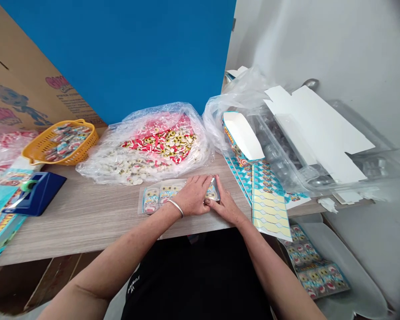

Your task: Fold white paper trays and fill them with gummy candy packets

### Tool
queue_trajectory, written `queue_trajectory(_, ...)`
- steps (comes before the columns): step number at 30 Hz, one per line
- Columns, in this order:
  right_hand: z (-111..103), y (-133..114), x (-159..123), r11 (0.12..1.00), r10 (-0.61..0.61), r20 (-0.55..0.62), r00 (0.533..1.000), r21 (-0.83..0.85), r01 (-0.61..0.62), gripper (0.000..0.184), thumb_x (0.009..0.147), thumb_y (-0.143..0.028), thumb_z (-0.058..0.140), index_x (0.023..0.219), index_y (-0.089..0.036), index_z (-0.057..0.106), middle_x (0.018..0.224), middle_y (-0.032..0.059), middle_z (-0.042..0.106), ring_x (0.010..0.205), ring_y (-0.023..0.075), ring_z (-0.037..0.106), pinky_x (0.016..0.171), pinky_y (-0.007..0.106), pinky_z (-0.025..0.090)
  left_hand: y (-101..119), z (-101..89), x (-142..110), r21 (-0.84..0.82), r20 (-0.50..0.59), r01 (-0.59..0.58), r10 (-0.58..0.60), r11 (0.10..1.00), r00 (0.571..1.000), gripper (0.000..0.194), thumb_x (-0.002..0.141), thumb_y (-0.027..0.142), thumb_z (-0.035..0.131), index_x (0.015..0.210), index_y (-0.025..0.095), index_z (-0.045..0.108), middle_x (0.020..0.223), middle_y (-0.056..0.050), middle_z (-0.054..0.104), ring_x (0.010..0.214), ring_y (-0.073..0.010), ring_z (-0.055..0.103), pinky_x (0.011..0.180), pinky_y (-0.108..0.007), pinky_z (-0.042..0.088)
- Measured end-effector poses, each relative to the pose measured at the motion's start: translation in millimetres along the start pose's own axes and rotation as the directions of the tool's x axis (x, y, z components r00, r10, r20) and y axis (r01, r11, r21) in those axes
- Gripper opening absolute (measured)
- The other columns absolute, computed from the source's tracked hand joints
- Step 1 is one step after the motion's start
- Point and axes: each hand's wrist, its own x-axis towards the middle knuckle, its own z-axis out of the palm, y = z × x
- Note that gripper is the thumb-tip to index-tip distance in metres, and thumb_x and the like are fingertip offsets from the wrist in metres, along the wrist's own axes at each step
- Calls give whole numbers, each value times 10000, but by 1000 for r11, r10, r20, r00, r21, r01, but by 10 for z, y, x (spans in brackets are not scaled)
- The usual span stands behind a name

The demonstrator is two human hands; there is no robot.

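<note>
A clear plastic blister tray point(152, 201) lies lengthwise on the table in front of me, with gummy candies and printed blue-and-white labels in its compartments. My left hand point(196, 194) lies over its right part, with fingers together and bent over the far edge. At the right end, my right hand point(226, 205) grips the tray, fingers along the end and thumb at the near edge. The two thumbs nearly meet there. Both hands cover much of the tray's right half. Behind it, an open clear bag point(103, 162) holds many loose red, white and yellow-green gummies point(166, 142).
A yellow basket point(92, 138) of small packs and a blue tape dispenser point(50, 195) stand left. Sticker sheets point(270, 209), a printed display box point(235, 142), white card point(320, 120) and bagged clear trays point(276, 142) lie right. Filled trays point(323, 280) sit in a box lower right.
</note>
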Motion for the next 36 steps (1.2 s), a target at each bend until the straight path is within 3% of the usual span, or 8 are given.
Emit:
queue_trajectory(7, -3, 13, 5, 1000, -23, -13, 1000, -16, 23, 976, 918, -593, 556, 1634, -159, 55, 1639, 196, 279, 1502, 332, 305, 1188, 548, 272, -59, -18, -35, 10, 29, -53, 53, 999, 998, 886, 745, 369, 634, 1493, 26, 304, 1489, -247, 437, 1344, -370, 436, 1156, -489, 322)
queue_trajectory(12, -13, 12, 16, 1000, -1, 0, 1000, -27, 1, 966, 903, -574, 574, 1628, -144, 102, 1631, 204, 295, 1505, 333, 299, 1192, 560, 267, -93, 19, -40, 13, 28, -15, 14, 1000, 1000, 883, 743, 345, 648, 1476, -7, 304, 1505, -277, 416, 1368, -379, 432, 1159, -473, 338)
queue_trajectory(17, -14, -10, 23, 999, 25, -2, 1000, -29, -25, 945, 900, -545, 568, 1622, -128, 124, 1626, 208, 304, 1492, 338, 325, 1182, 562, 283, -85, 27, -14, -4, 5, 16, -16, 1000, 1000, 817, 717, 346, 673, 1421, 45, 389, 1387, -235, 520, 1266, -364, 505, 1105, -473, 398)
queue_trajectory(24, -2, -19, 17, 999, 23, 7, 1000, -31, -23, 965, 897, -536, 569, 1624, -111, 99, 1630, 215, 289, 1500, 347, 305, 1194, 570, 249, -51, 50, -41, 1, -21, 1, -1, 1000, 1000, 928, 757, 508, 680, 1479, 42, 332, 1441, -239, 474, 1290, -373, 477, 1119, -475, 359)
queue_trajectory(27, -15, -5, 15, 1000, 17, 26, 1000, -19, -16, 976, 905, -549, 562, 1629, -122, 67, 1644, 207, 256, 1507, 339, 292, 1204, 575, 223, -21, 53, -54, 50, -10, -1, 1, 999, 1000, 898, 807, 493, 639, 1502, 29, 309, 1479, -245, 445, 1315, -380, 451, 1121, -482, 336)
queue_trajectory(32, -59, 30, 15, 996, 66, 82, 994, 61, -71, 793, 993, -493, 416, 1637, -207, 52, 1680, 123, 170, 1544, 283, 199, 1229, 560, 164, 11, 58, -41, 105, 16, 2, -3, 994, 1000, 796, 888, 468, 553, 1513, 40, 306, 1447, -258, 477, 1284, -380, 465, 1071, -507, 355)
queue_trajectory(36, -47, 57, 9, 997, 55, 70, 996, 42, -58, 750, 1013, -440, 375, 1636, -202, 34, 1679, 121, 174, 1546, 266, 197, 1233, 554, 155, 8, 83, -51, 128, -12, 3, -1, 992, 1000, 834, 880, 505, 567, 1522, 46, 298, 1436, -250, 483, 1270, -379, 465, 1065, -501, 350)
